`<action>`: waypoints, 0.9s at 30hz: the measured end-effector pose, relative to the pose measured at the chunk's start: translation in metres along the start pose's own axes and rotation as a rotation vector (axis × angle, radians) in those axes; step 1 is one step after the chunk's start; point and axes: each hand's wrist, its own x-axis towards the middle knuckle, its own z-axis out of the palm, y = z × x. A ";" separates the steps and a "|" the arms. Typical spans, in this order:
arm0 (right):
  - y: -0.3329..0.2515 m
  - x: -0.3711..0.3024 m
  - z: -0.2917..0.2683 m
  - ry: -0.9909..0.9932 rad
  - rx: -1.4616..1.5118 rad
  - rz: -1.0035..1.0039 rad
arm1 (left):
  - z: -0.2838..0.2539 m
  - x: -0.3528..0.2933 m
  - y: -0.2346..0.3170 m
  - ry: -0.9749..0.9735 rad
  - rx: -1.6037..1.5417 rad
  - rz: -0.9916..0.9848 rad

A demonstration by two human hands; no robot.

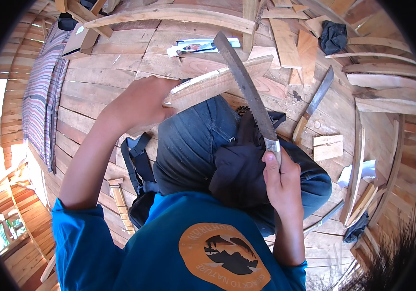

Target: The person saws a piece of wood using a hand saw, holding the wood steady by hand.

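Observation:
My left hand (147, 102) is closed round the near end of a pale wooden board (203, 89), which slants up to the right above my lap. In my right hand (283, 179) is the handle of a hand saw (249, 87). Its long toothed blade points up and away, crossing the board near the far end; whether the teeth touch the wood I cannot tell. My fingers wrap the handle just below its metal collar. Dark trousers (188, 136) and a bundled dark cloth (239, 169) lie beneath both.
A machete (317, 97) lies on the plank floor to the right, near a small wood block (328, 147). Several boards (285, 43) lie beyond it. A black strapped bag (142, 206) sits at my left, a striped cloth (45, 92) farther left, a cardboard box (79, 41) at the back.

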 end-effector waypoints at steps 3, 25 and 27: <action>-0.003 0.001 0.015 0.001 -0.016 0.024 | 0.003 0.000 -0.002 -0.006 -0.075 -0.023; -0.002 0.006 0.029 -0.003 -0.158 0.017 | 0.014 0.011 -0.021 -0.026 -0.227 -0.050; -0.012 0.011 0.023 -0.023 -0.181 0.032 | 0.014 0.010 -0.019 -0.007 -0.190 -0.032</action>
